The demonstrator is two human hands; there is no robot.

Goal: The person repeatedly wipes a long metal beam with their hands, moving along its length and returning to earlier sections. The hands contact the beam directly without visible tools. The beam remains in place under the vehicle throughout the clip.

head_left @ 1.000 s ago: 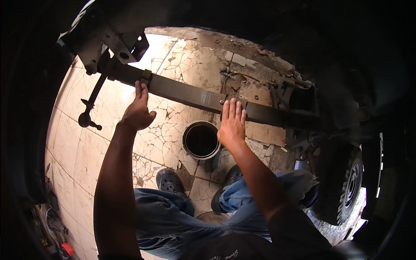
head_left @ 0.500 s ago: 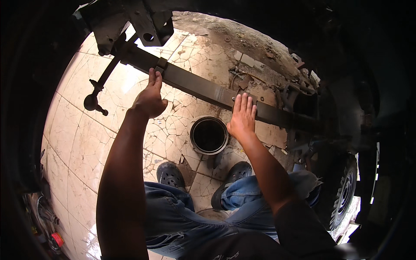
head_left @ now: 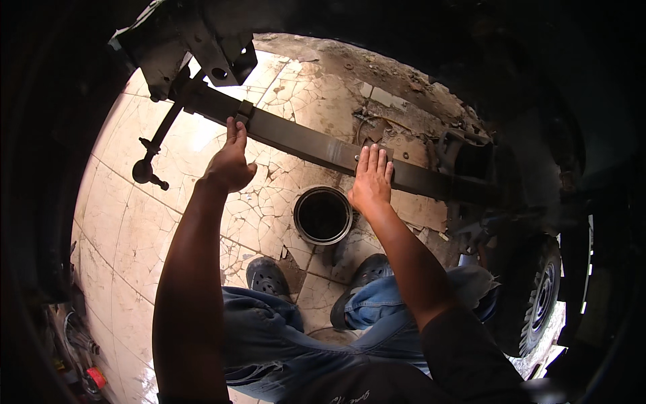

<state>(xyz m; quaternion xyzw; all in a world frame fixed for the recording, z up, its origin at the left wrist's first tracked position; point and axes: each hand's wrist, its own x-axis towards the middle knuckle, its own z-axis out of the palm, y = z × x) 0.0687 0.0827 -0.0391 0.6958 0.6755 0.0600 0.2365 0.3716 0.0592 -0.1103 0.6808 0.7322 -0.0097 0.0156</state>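
Observation:
A long, dark metal leaf spring slants across the view, from upper left down to the right. My left hand reaches it beside a clamp band, with the first fingers stretched along its near edge and the thumb apart. Farther right, my right hand lays its straight fingers on the spring's top, next to a small plate. Neither hand is wrapped round anything. A round dark bucket with a pale rim stands on the floor below, between my forearms.
A holed metal bracket hangs at the upper left, with a ball-ended rod beneath it. A treaded wheel is at the lower right. Cracked tiles cover the floor, and broken rubble lies at the back.
The view has tilted slightly, so the spring's left end and the bracket sit a little lower. Both hands keep their places on the spring.

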